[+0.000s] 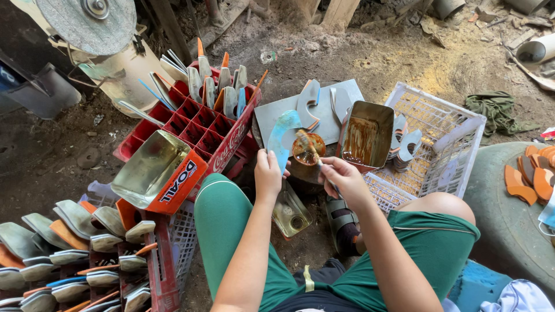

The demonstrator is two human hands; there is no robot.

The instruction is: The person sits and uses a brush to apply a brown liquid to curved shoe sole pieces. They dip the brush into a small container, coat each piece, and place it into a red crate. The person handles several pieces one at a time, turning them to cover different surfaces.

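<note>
My left hand (269,173) grips a curved, light-blue sole-shaped piece (282,137) held upright. My right hand (343,178) holds a thin brush (309,149) whose bristle end sits over a small round tin of brown glue (308,149). A bigger rectangular tin with brown glue (362,137) leans against a white plastic basket (457,144) just right of the small tin. Two grey curved pieces (317,101) lie on a grey board (272,115) behind the tins.
A red bottle crate (228,144) at the left holds several curved pieces standing upright. An orange-sided square tin (155,170) rests on another crate (167,254) with stacked pieces. Orange pieces (532,173) lie on a round grey surface at the right. A grinding disc (92,20) is top left.
</note>
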